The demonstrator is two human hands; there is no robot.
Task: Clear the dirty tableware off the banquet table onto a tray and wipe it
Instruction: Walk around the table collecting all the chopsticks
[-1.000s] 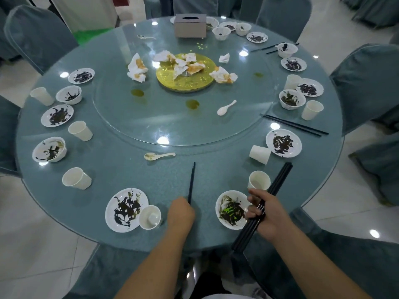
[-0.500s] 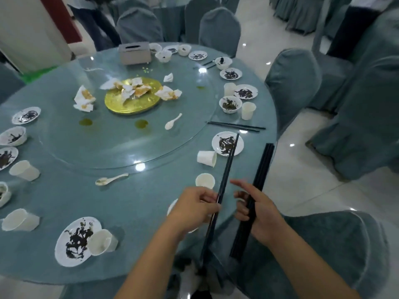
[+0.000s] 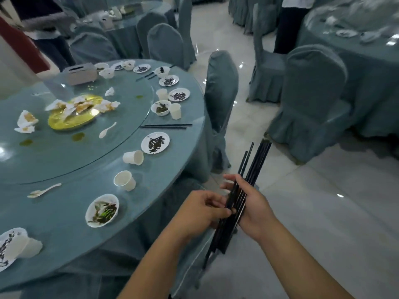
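A bundle of black chopsticks (image 3: pixel 250 169) lies across the palm of my right hand (image 3: pixel 252 208), just off the right edge of the round banquet table (image 3: pixel 64 216). My left hand (image 3: pixel 200 210) pinches the bundle from the left side. On the table stand a dirty bowl (image 3: pixel 102 210), paper cups (image 3: pixel 125 180), stained plates (image 3: pixel 155 142), another chopstick pair (image 3: pixel 166 126), white spoons (image 3: pixel 44 190) and a gold platter (image 3: pixel 71 119) with crumpled napkins.
A glass turntable (image 3: pixel 64 147) covers the table's middle, with a tissue box (image 3: pixel 79 73) at the back. Covered chairs (image 3: pixel 220 91) stand close on the right. Another laid table (image 3: pixel 362 44) is at far right, and a person's clothing (image 3: pixel 43 33) shows at top left.
My left hand picked a chopstick off the table and brought it over to the bundle in my right hand. Both hands moved right, off the table edge, and my view turned right.
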